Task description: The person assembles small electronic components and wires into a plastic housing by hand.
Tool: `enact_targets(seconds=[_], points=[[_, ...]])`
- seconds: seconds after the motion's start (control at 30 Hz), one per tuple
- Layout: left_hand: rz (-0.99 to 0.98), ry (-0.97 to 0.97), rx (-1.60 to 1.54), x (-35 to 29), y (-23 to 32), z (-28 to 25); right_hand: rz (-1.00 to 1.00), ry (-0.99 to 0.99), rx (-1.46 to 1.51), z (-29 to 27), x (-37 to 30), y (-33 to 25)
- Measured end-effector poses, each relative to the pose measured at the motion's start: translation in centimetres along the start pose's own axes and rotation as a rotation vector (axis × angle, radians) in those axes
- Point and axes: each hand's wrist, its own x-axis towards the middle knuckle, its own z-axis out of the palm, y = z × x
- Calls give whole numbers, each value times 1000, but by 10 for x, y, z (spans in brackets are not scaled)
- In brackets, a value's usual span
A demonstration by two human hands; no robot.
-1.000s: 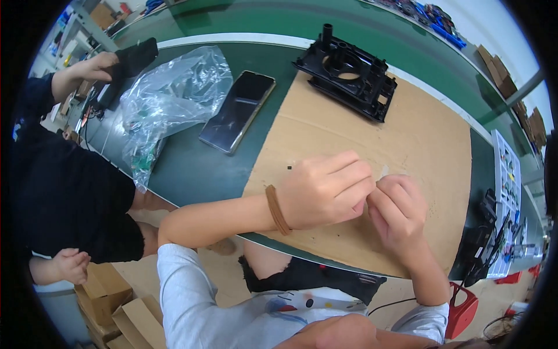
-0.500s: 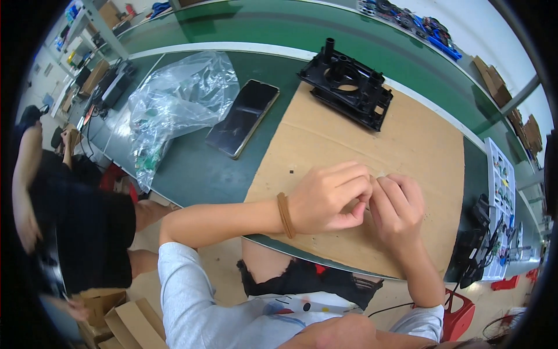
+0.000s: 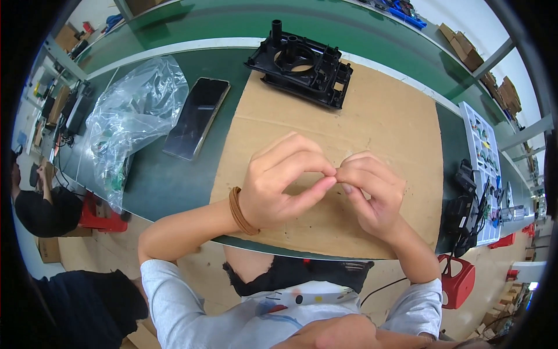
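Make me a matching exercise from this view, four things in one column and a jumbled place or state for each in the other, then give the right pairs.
Things
1. Smartphone
2. Clear plastic bag
3. Black plastic part
4. Left hand

Places and states
A. Resting at the far edge of the cardboard
B. Brown bands around the wrist
C. Dark screen, lying just left of the cardboard
D. Crumpled, toward the left end of the table

Right pairs: 1-C, 2-D, 3-A, 4-B
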Motion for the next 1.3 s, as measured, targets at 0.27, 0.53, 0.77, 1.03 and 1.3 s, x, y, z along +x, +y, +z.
enact_targets(seconds=[0.27, 0.53, 0.77, 1.03, 1.3], points=[[165, -97, 101, -1, -4, -1, -133, -56, -191, 0, -2, 3], [105, -199, 242, 1, -9, 7, -128, -83, -313, 2, -4, 9], [116, -179, 287, -11, -9, 1, -91, -105, -361, 14, -1, -4], [154, -143, 249, -13, -13, 23, -68, -153, -564, 3, -20, 0], [137, -138, 77, -13, -16, 13, 82, -109, -365, 6, -14, -6]])
